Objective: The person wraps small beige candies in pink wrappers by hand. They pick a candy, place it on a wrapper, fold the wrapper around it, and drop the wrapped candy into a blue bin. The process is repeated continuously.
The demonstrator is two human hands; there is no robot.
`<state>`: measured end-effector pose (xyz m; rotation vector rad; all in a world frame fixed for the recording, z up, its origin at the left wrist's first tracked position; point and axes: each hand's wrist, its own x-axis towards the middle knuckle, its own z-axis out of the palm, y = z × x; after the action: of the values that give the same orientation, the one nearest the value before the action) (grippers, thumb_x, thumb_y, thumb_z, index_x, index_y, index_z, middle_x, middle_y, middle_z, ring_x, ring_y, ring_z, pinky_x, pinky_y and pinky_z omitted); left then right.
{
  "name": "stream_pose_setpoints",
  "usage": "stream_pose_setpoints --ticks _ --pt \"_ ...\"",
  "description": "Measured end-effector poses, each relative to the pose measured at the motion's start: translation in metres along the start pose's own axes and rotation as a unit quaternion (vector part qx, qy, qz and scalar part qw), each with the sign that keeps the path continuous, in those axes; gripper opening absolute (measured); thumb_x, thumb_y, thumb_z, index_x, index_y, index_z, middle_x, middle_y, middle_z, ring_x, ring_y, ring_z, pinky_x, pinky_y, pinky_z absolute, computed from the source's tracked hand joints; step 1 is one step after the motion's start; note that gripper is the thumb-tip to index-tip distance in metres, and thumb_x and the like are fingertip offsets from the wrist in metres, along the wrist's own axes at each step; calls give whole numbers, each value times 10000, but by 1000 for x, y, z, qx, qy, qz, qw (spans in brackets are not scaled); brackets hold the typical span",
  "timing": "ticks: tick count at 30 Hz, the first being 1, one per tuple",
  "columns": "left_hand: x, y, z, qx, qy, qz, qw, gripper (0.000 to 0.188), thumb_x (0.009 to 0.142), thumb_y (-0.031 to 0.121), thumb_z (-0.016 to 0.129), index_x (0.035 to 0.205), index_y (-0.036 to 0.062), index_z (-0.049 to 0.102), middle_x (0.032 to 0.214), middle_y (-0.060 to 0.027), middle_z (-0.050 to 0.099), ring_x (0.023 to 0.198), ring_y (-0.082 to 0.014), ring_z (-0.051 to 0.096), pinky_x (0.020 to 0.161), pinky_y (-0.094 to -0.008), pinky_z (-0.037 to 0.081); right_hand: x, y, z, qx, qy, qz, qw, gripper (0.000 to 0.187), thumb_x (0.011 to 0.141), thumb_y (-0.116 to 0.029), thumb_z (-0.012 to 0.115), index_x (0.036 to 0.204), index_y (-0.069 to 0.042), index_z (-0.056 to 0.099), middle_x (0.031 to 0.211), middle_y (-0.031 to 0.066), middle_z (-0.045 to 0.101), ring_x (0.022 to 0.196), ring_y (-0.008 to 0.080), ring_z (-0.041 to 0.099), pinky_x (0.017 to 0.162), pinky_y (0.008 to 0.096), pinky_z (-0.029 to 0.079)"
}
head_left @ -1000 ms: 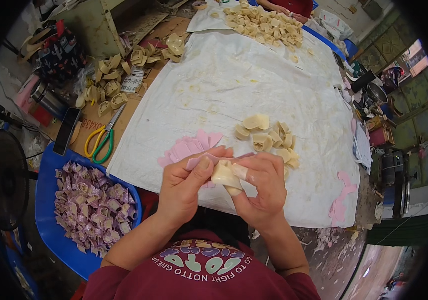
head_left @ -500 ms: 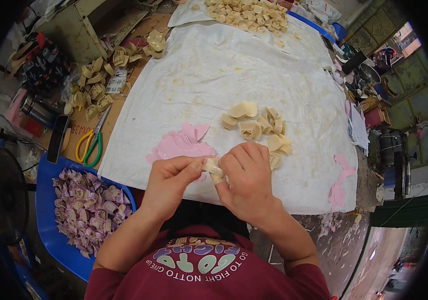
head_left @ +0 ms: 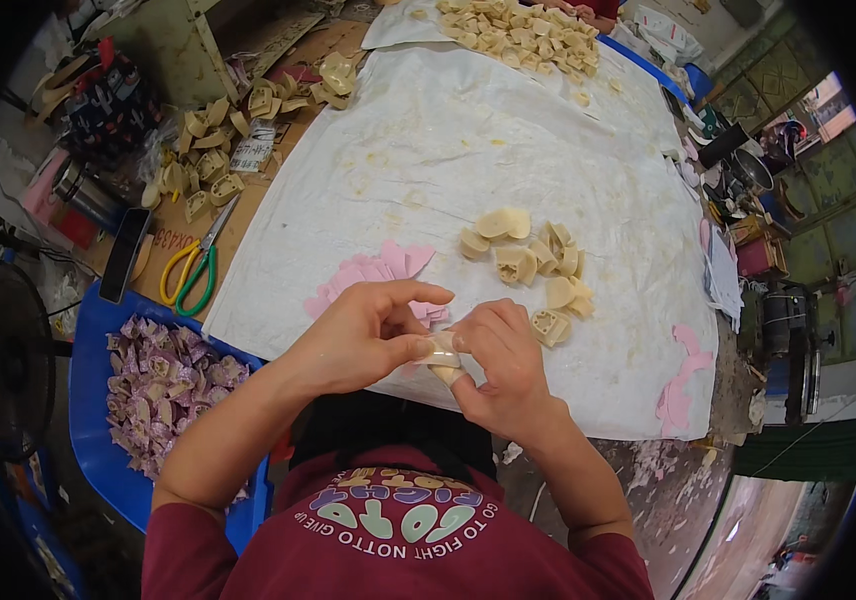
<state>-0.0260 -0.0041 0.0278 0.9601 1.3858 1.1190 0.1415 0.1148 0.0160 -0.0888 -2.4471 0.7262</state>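
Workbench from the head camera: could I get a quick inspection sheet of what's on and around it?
Surface: white sheet spread over the table, lightly stained.
Job's things: small cream piece pinched between both hands; pile of cream pieces just beyond; pink cutouts beside it.
Clutter: yellow-green scissors, loose cream pieces on cardboard, far heap of pieces, pink scraps at the right edge.
Hands: left hand and right hand both closed on the piece.
Cables: nothing seen.
Surroundings: blue tray holding purple pieces, fan at left, cluttered shelves at right.
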Motion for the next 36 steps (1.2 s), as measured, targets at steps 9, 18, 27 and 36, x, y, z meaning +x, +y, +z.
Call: stream_pose_setpoints --ticks 9,18,27,36 --pt "5 -7 6 -233 115 46 965 361 902 116 650 1246 16 609 899 -59 663 835 -101 613 725 -250 496 -6 -3 6 321 57 300 896 196 745 -82 746 899 -13 648 862 31 651 832 105 589 759 275 472" --pt "5 -14 22 183 242 307 902 78 891 30 600 914 -36 636 979 -106 635 900 -181 621 780 -316 498 -1 -10 10 281 57 338 896 182 756 -103 743 867 -5 638 815 41 650 775 88 581 705 260 474" --pt "-7 -6 16 71 126 234 962 38 895 5 586 903 0 622 1053 -81 582 905 -141 590 771 -274 479 -1 -9 -2 199 16 280 939 196 709 -76 727 873 -9 643 793 75 607 747 163 567 686 302 458" --pt "-28 -22 23 15 181 382 906 248 793 -125 633 996 15 603 1284 -161 427 984 -196 618 800 -280 509 -5 -14 3 341 157 240 895 584 788 -157 761 1297 14 529 1226 140 613 1142 221 568 1017 361 395"
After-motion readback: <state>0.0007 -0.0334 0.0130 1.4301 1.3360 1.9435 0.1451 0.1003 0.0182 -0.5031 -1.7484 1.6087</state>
